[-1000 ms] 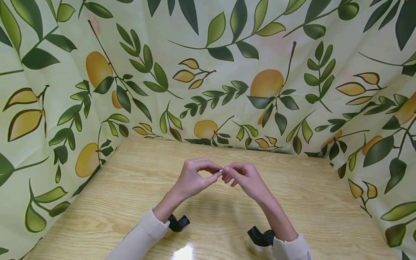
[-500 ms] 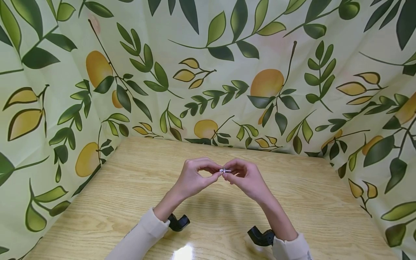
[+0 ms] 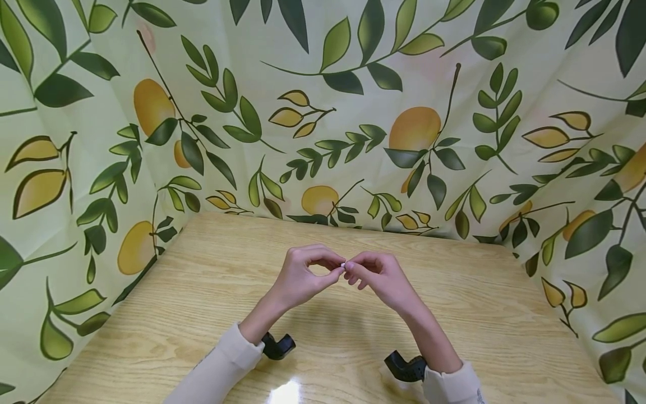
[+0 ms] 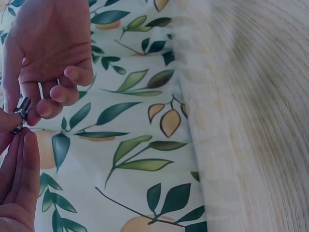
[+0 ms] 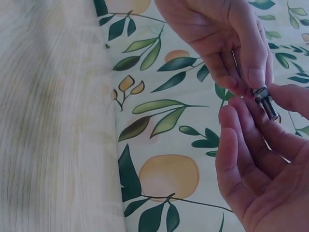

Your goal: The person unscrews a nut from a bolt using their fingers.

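Observation:
A small metal bolt (image 5: pixel 271 111) with a nut (image 5: pixel 261 94) on it is held between the two hands. My left hand (image 3: pixel 307 276) pinches the bolt's head end between thumb and fingertips. From the other side, my right hand (image 3: pixel 379 278) has its thumb and index finger at the nut, its other fingers loosely bent. In the right wrist view the threaded shank sticks out toward the right palm. The left wrist view shows the shank's tip (image 4: pixel 25 103) beside the right fingers. Fingertips cover much of the head and nut.
Both hands are above a light wood-grain table (image 3: pixel 212 252). A cloth (image 3: pixel 323 146) printed with leaves and orange fruit hangs behind it and along both sides. Black curved mounts (image 3: pixel 277 347) sit at both wrists.
The right fingers shifted, baring the bolt's shank half a second ago, then came back over it, as one second ago. The left hand keeps its hold and place.

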`<move>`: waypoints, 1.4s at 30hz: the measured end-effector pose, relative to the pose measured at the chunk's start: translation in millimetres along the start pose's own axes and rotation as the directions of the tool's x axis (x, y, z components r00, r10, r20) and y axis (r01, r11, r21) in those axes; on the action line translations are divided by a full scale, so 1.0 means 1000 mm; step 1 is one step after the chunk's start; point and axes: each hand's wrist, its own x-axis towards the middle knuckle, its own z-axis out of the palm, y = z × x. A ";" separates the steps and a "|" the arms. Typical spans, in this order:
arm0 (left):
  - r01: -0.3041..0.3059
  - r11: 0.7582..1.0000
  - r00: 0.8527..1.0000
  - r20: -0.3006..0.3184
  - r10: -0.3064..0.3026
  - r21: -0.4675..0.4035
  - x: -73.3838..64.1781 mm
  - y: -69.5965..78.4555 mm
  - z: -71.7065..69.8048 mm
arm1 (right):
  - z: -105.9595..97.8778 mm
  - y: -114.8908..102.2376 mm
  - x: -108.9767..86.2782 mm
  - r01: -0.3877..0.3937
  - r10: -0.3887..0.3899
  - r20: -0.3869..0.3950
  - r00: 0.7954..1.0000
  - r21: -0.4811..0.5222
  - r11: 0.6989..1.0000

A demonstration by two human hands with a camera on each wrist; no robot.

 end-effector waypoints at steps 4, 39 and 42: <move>0.005 1.000 1.000 0.003 -0.005 0.004 0.000 0.000 -0.001 | 0.001 -0.002 -0.001 0.000 0.000 -0.014 1.000 -0.001 1.000; 0.007 1.000 1.000 0.005 -0.007 0.006 0.000 0.002 0.000 | -0.002 -0.005 -0.004 0.039 -0.040 -0.066 0.997 -0.024 0.999; 0.012 1.000 1.000 0.004 -0.012 0.003 0.000 0.002 0.001 | -0.001 -0.004 -0.004 0.065 -0.068 -0.082 0.994 -0.041 0.997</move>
